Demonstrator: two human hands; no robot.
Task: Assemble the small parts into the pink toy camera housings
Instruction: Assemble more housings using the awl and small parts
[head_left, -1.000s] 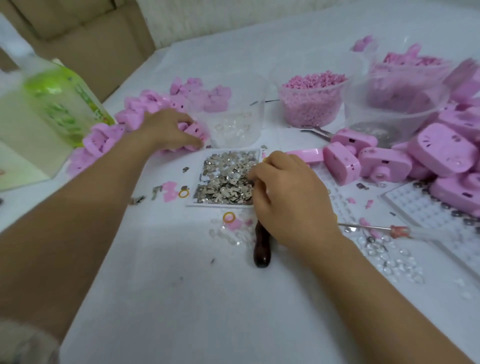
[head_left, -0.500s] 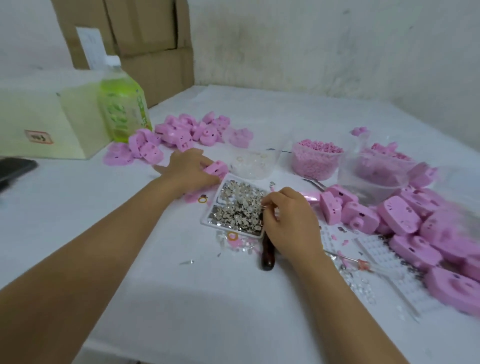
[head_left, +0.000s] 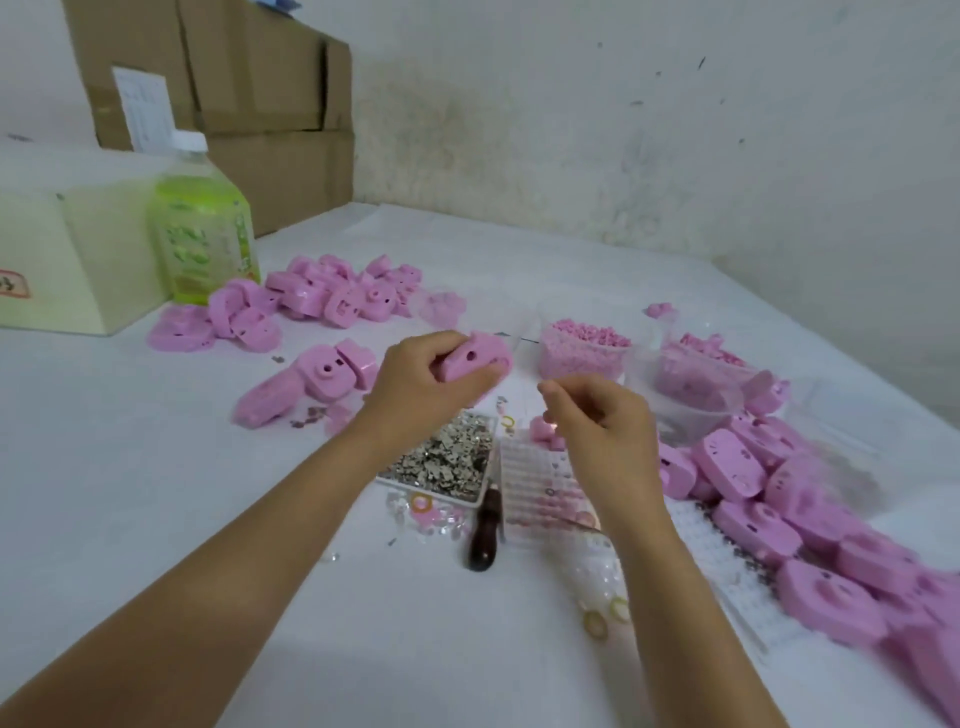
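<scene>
A shallow white tray (head_left: 470, 500) holds small metal parts. Behind it a clear tub (head_left: 582, 364) is full of pink pellets (a second tub (head_left: 691, 384) holds pink pieces). The left hand (head_left: 421, 382) grips a pink housing (head_left: 480, 358) above the tabletop (head_left: 156, 467), just beyond the tray, long axis left-right, holed face toward the person. The right hand (head_left: 597, 415) is curled, fingertips pinched together; whether they hold anything I cannot tell.

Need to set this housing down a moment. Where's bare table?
Wide bare table on the left, nearer than the cream box and loose housings. Another patch nearer than the dark-handled tool. Crowded: around the metal-parts tray, and the whole right side, piled with pink housings.
</scene>
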